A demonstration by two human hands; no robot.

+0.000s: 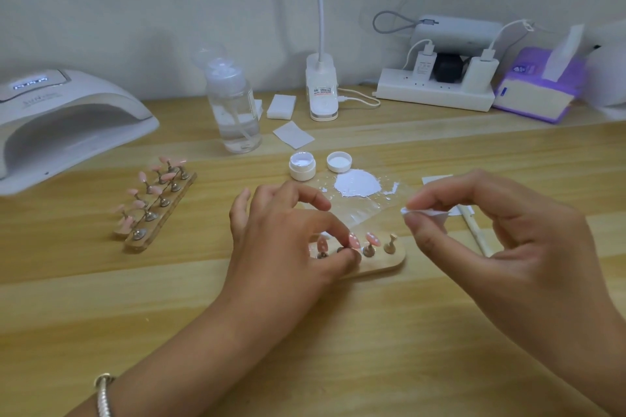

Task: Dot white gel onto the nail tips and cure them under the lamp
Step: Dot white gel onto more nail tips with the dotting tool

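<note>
Two pink nail tips (354, 240) bear white dots.

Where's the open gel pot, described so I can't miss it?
Start at the clear pump bottle on the table. Nearer you, to its right, sit two small white rounds. The gel pot is the left, taller one; the shallow lid lies beside it.

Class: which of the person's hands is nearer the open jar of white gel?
Left. The left hand sits just in front of the jar; the right hand is farther right, past the gel puddle.
</note>
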